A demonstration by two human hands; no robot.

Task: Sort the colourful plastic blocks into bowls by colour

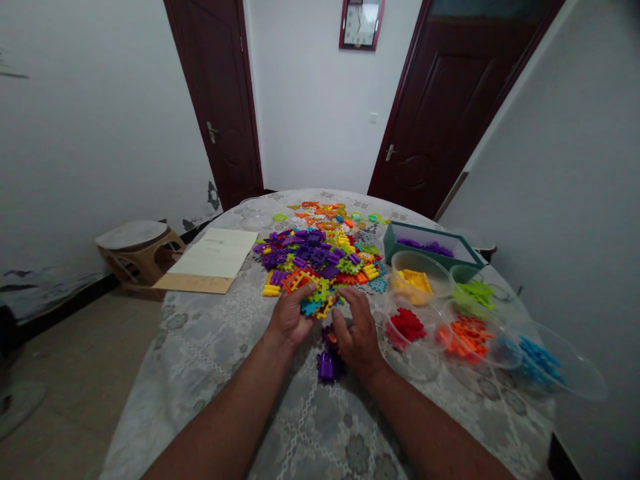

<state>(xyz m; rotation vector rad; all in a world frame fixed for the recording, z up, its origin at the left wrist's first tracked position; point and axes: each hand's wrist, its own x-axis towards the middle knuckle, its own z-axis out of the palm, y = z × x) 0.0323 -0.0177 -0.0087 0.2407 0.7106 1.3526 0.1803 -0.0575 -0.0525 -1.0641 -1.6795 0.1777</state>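
Observation:
A heap of coloured plastic interlocking pieces (325, 257) lies on a round table (210, 347) with a grey patterned cloth. My left hand (291, 315) rests at the heap's near edge, its fingers curled on a cluster of blue, yellow and green pieces (320, 303). My right hand (357, 333) lies beside it, fingers bent down over purple pieces (327, 363) on the cloth. Whether the right hand grips one is hidden.
To the right stand clear bowls of sorted pieces: yellow (417, 280), green (475, 293), red (407, 327), orange (467, 337), blue (543, 360). A teal box (430, 243) holds purple ones. Papers (215, 257) lie left; a stool (135, 247) stands beyond the table.

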